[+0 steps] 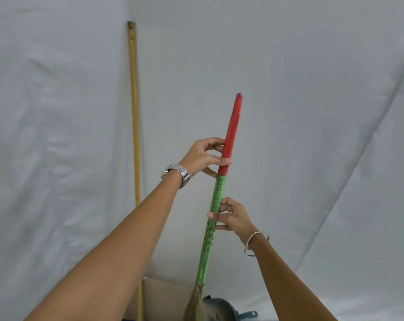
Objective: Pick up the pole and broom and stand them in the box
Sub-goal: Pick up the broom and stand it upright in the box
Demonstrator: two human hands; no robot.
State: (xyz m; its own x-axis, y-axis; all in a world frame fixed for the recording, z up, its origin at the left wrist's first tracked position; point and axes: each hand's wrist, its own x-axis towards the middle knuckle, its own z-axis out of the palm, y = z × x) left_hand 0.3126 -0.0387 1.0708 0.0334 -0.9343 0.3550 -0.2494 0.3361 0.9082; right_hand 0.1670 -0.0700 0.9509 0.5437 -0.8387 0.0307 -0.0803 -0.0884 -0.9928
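Observation:
The broom is held nearly upright in the middle of the view, its handle red at the top and green below, with straw bristles at the bottom edge. My left hand grips the red part just above the colour change. My right hand grips the green part lower down. The yellow wooden pole stands upright at the left against the white cloth; its lower end passes behind my left forearm and shows again beside the cardboard box, whose brown wall shows at the bottom centre.
White cloth covers the wall behind and to both sides. A grey-blue dustpan with a blue handle lies at the bottom, right of the bristles. I wear a metal watch on the left wrist and a thin bangle on the right.

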